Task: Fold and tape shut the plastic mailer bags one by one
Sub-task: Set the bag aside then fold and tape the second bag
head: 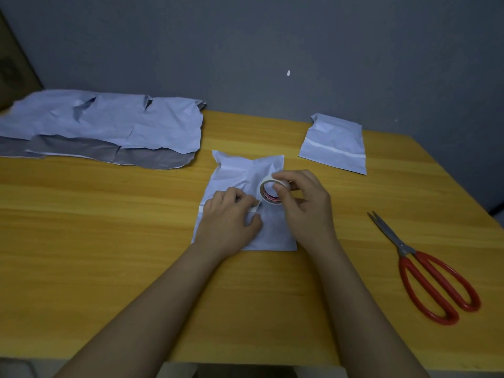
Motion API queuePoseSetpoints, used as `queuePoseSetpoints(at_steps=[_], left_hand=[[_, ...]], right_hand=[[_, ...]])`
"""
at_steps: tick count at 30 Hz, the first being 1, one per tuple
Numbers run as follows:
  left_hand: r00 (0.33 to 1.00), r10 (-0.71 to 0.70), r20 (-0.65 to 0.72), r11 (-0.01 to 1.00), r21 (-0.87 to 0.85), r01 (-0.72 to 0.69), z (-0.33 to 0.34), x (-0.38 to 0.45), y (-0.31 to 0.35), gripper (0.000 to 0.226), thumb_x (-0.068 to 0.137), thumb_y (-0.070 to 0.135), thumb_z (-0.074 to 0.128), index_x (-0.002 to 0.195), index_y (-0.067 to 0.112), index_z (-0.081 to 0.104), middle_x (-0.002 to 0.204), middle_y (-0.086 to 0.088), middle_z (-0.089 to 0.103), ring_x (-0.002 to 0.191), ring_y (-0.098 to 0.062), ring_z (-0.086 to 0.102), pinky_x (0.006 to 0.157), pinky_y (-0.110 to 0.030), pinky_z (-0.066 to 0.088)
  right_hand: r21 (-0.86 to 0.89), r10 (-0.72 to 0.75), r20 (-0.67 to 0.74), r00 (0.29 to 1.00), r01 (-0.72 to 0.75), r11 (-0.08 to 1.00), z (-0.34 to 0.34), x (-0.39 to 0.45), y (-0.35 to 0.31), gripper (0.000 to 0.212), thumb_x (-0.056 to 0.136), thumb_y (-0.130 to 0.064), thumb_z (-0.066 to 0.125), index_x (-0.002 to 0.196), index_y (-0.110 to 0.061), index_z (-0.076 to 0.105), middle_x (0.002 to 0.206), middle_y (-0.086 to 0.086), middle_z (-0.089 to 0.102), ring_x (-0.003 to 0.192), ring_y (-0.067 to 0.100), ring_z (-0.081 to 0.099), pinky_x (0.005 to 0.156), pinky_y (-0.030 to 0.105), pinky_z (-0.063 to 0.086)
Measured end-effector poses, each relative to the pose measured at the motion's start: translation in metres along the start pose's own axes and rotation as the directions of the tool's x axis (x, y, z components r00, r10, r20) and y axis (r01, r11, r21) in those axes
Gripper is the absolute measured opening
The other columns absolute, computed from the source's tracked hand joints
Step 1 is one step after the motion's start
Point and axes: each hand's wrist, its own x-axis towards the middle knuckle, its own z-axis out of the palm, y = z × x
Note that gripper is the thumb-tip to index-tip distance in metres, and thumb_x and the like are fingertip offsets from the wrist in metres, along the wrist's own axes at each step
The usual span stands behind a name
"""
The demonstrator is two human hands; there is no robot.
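Wooden table [109, 241]: left hand [231, 222] pins tape end to bag [245, 170]; right hand [302, 203] grips roll [268, 190]. Pull taut, low, across the fold.

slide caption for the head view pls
Right hand holds tape roll over folded mailer; left hand presses it.
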Motion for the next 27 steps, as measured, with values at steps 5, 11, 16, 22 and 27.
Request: queuePoseSetpoints(at_steps=[5,11,16,22,27], left_hand=[[1.0,-0.008,0.017,1.0,-0.002,0.008,0.0,0.001,0.0,0.057,0.074,0.055,0.03,0.107,0.025,0.066,0.104,0.001,0.055,0.096,-0.025,0.049,0.079,-0.032,0.034],[1.0,-0.001,0.012,1.0,-0.016,0.002,-0.001,0.001,0.0,0.058,0.073,0.054,0.03,0.107,0.024,0.067,0.104,-0.001,0.055,0.096,-0.026,0.049,0.079,-0.032,0.033],[0.999,-0.007,0.036,1.0,-0.025,0.008,-0.002,0.002,-0.001,0.061,0.073,0.056,0.028,0.108,0.023,0.065,0.107,-0.001,0.054,0.099,-0.026,0.048,0.082,-0.033,0.033],[0.999,-0.013,0.049,0.999,-0.039,0.015,-0.003,0.001,-0.001,0.062,0.073,0.058,0.024,0.112,0.029,0.064,0.109,0.004,0.053,0.102,-0.022,0.046,0.085,-0.031,0.032],[0.999,-0.003,0.05,1.0,-0.029,0.004,-0.004,0.0,0.0,0.064,0.074,0.058,0.023,0.117,0.03,0.061,0.11,0.004,0.052,0.104,-0.021,0.045,0.085,-0.03,0.03]], right_hand=[[-0.025,-0.042,-0.003,0.999,0.042,0.999,0.002,0.004,-0.003,0.015,0.09,-0.007,0.06,0.101,-0.013,0.069,0.098,-0.007,0.059,0.089,-0.002,0.056,0.068,0.02,0.049],[-0.04,-0.046,-0.004,0.999,0.046,0.998,0.0,0.004,-0.008,0.014,0.091,-0.01,0.06,0.101,-0.013,0.069,0.098,-0.007,0.06,0.089,0.002,0.057,0.067,0.027,0.052],[-0.035,0.023,0.047,0.999,-0.022,0.999,-0.018,-0.008,-0.001,0.016,0.091,-0.007,0.061,0.104,-0.014,0.067,0.099,-0.013,0.058,0.091,-0.003,0.056,0.063,0.008,0.044],[-0.079,0.123,0.14,0.983,-0.113,0.991,-0.031,-0.012,0.018,0.027,0.092,-0.003,0.057,0.112,-0.019,0.065,0.101,-0.014,0.055,0.095,-0.006,0.053,0.069,0.008,0.044],[-0.122,0.125,0.167,0.978,-0.105,0.987,-0.03,-0.013,0.027,0.027,0.092,-0.003,0.056,0.112,-0.02,0.064,0.102,-0.019,0.053,0.095,-0.007,0.051,0.073,0.009,0.043]])
